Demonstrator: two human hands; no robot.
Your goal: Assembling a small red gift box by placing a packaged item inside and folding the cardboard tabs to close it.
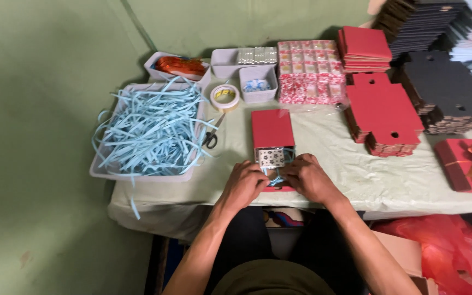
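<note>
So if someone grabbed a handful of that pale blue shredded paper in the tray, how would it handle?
The blue paper shred would probably feel very light and floppy: its thin strips curl and droop over the grey tray. Being tangled, it would likely lift as a clump, trailing strands. One strip already hangs off the table edge, so some may spill.

Red gift box lies flat at my table's front edge, open end toward me; small white patterned packet and blue paper shred at its mouth.
</note>
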